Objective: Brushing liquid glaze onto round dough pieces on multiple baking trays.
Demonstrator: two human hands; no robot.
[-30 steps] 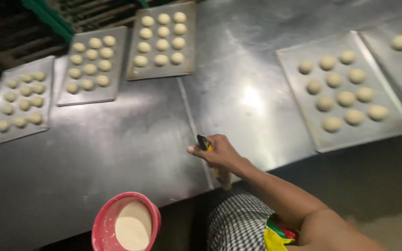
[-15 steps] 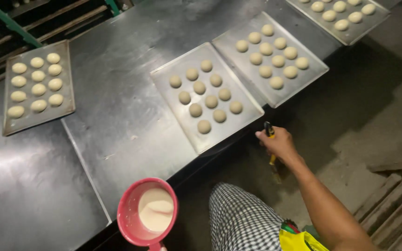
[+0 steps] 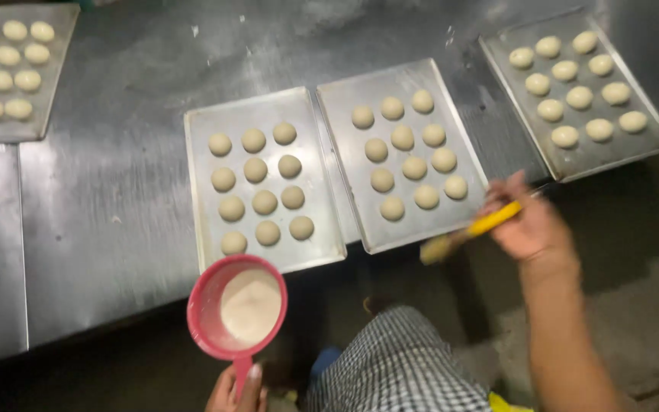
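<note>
My left hand (image 3: 236,389) grips the handle of a red cup (image 3: 236,307) holding a pale liquid, at the table's front edge just below a metal tray (image 3: 323,214) of dough balls (image 3: 256,169). My right hand (image 3: 526,219) holds a yellow-handled brush (image 3: 468,230), bristles pointing left, off the front edge beside a second tray (image 3: 352,194) with several dough balls (image 3: 412,143).
Everything rests on a steel table (image 3: 116,183). A third tray (image 3: 642,145) of dough balls sits at the far right and another tray (image 3: 47,114) at the top left. My checked clothing (image 3: 394,366) shows at the bottom, with dark floor (image 3: 634,259) to the right.
The view has shifted along the table, so two trays now lie centred before me. The red cup stays at the front edge; my right hand with the brush has come near the second tray.
</note>
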